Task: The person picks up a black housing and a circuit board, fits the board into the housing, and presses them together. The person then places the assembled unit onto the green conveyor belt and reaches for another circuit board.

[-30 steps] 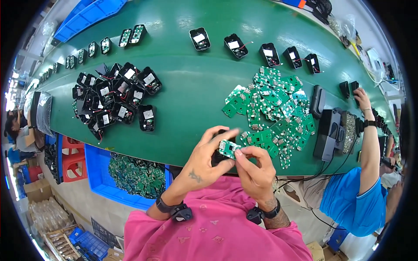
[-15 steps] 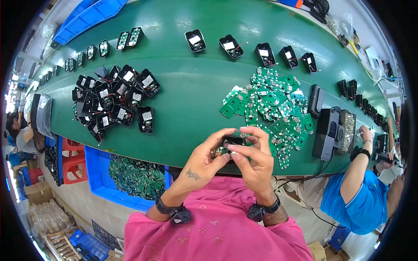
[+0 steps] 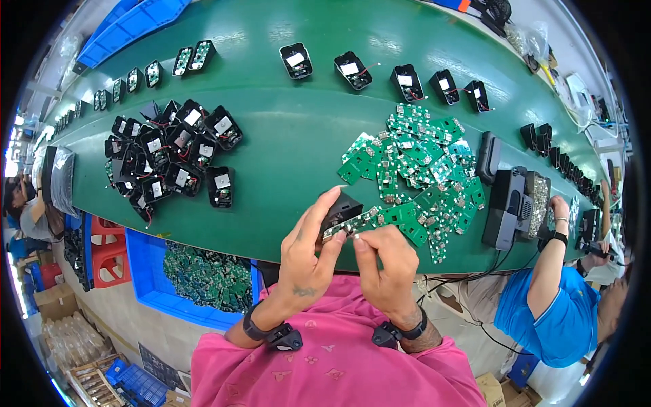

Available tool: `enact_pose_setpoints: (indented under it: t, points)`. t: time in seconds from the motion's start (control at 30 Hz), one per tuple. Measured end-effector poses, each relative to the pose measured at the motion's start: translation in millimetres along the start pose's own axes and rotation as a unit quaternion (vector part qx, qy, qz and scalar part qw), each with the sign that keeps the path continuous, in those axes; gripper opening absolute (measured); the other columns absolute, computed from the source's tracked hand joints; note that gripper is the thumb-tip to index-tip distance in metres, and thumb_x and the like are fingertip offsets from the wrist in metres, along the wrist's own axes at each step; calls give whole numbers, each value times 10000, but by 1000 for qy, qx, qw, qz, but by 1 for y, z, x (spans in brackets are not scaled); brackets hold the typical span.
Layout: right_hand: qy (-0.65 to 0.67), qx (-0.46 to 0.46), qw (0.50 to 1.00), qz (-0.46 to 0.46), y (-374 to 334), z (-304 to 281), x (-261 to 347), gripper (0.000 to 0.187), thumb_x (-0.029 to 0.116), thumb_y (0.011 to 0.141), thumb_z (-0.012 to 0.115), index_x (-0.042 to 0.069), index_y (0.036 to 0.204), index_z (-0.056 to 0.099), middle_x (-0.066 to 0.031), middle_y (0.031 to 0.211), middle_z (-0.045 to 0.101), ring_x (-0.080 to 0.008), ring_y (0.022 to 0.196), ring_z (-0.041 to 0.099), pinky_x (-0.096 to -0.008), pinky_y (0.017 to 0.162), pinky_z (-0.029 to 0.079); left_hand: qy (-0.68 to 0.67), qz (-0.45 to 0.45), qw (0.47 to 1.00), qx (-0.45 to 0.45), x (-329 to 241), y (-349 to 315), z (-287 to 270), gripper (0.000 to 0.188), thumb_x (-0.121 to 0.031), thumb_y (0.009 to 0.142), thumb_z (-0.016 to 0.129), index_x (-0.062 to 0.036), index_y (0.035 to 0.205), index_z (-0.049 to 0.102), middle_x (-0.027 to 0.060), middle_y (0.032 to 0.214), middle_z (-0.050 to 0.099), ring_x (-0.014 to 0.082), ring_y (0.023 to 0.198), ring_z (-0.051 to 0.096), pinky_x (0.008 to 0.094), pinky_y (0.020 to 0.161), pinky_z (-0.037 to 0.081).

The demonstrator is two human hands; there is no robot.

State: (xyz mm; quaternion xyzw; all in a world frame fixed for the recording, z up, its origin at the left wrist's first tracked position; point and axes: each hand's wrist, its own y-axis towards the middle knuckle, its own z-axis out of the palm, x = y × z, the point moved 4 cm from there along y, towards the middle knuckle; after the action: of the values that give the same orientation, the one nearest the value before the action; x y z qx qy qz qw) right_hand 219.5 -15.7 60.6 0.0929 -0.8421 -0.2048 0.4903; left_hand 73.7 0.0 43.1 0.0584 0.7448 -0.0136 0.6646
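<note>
since half a second ago both hands have shifted a little and the board now shows below the shell instead of being hidden behind my fingers. my left hand [image 3: 308, 254] grips a small black housing [image 3: 341, 207] and, with my right hand [image 3: 385, 261] pinching in from the other side, a narrow green circuit board [image 3: 356, 224]. it sits over the near edge of the green table [image 3: 285, 146]. the board's long axis runs left to right, tilting up toward the right (matte plastic shell, flat glossy board with tiny silver parts). a loose heap of boards [image 3: 420, 169] lies just beyond.
</note>
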Motion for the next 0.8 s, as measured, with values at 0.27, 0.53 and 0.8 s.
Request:
enact_pose_setpoints:
  t: [0.27, 0.53, 0.8]
  points:
    - [70, 162, 984, 24, 16, -6, -3, 60, -38, 799, 689, -11, 799, 635, -76, 695, 605, -164, 536, 576, -277, 479, 430, 39, 34, 996, 77, -19, 3, -7, 562, 53, 901, 585, -53, 1443, 479, 209, 1276, 588, 327, 1065, 637, 358, 900, 515]
    - [57, 180, 982, 4, 19, -7, -2, 79, -40, 776, 697, -7, 772, 626, -60, 659, 587, -156, 509, 577, -278, 467, 433, 90, 46, 987, 128, -25, 6, -9, 551, 47, 905, 565, -49, 1440, 477, 218, 1275, 584, 362, 1072, 632, 378, 908, 511]
    - [59, 181, 982, 12, 19, -5, -3, 82, -39, 775, 695, -5, 771, 620, -67, 658, 579, -166, 506, 573, -289, 463, 432, 159, 105, 975, 116, -26, 7, -9, 565, 40, 885, 581, -76, 1431, 494, 225, 1246, 592, 403, 961, 667, 409, 790, 564]
